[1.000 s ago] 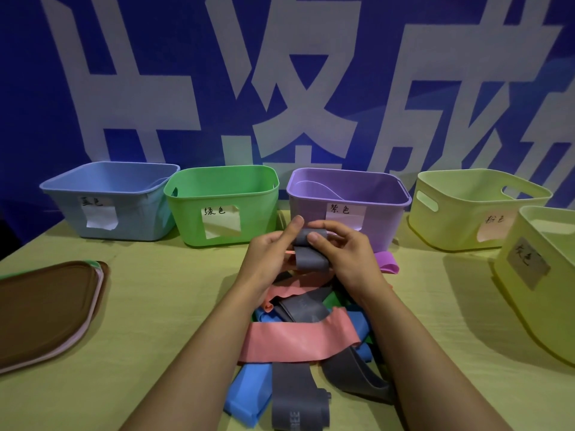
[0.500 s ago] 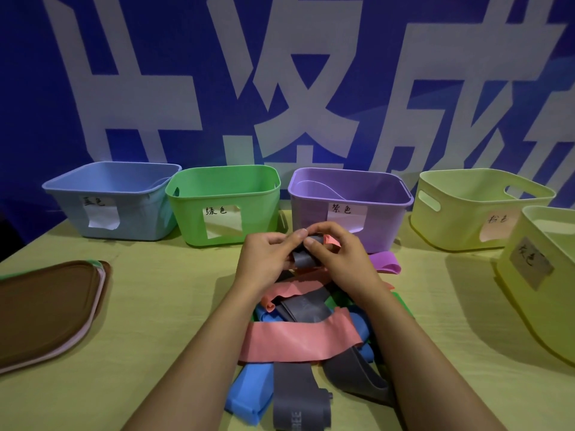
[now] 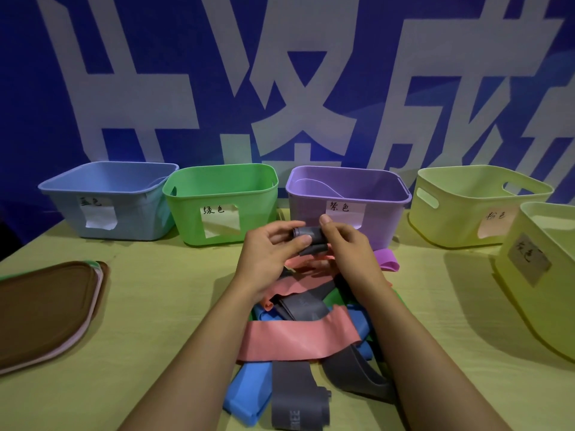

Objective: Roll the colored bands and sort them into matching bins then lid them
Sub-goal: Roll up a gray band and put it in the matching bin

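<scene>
Both hands (image 3: 311, 247) around grey roll (image 3: 308, 236)

Two bare forearms reach in from the bottom edge, with no sleeve, watch or band behind the fingers. The left hand (image 3: 270, 253) and right hand (image 3: 348, 248) wear no gloves or rings; the fingernails (image 3: 324, 218) are short and unpainted.

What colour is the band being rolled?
Grey band, held by both hands, clearest in the head view.
</scene>
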Motion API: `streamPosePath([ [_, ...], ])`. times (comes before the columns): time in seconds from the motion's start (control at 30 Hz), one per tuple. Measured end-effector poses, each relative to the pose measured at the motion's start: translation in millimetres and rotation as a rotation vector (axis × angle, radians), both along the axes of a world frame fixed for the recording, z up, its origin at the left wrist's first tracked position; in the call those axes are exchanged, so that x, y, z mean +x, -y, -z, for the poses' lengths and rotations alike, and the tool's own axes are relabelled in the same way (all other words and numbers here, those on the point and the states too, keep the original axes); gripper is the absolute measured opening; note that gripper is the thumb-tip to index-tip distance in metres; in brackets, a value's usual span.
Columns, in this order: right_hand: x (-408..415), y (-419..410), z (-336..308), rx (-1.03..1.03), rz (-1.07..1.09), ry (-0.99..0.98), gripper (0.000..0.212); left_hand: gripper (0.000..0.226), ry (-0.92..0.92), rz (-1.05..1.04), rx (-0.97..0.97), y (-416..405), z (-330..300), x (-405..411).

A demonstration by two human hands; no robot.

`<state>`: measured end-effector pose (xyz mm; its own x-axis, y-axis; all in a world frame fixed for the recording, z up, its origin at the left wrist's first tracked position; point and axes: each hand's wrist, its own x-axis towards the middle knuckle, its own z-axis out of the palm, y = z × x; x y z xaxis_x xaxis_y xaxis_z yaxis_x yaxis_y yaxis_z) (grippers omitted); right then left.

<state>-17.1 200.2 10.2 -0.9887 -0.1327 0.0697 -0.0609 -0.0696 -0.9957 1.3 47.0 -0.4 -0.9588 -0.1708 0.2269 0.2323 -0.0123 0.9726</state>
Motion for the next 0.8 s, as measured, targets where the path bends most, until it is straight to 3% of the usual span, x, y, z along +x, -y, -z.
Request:
streamPosePath([
  [0.23, 0, -3, -2, 0.089, 0.024, -0.001, 0.045, 0.039, -0.022, 0.114, 0.047, 3, 1, 0],
  [0.53, -2, -1, 0, -0.240, -0.050, 0.028, 0.020, 0.045, -0.020, 0.091, 0.173, -4, 6, -7],
  [0.7, 4, 7, -3, -0.390, -0.069, 0.081, 0.049, 0.055, 0.060, 0.160, 0.381, -14, 5, -4],
  [0.8, 4, 10, -2, -0.426, -0.092, 0.105, 0.040, 0.051, 0.023, 0.086, 0.439, -15, 3, -4],
])
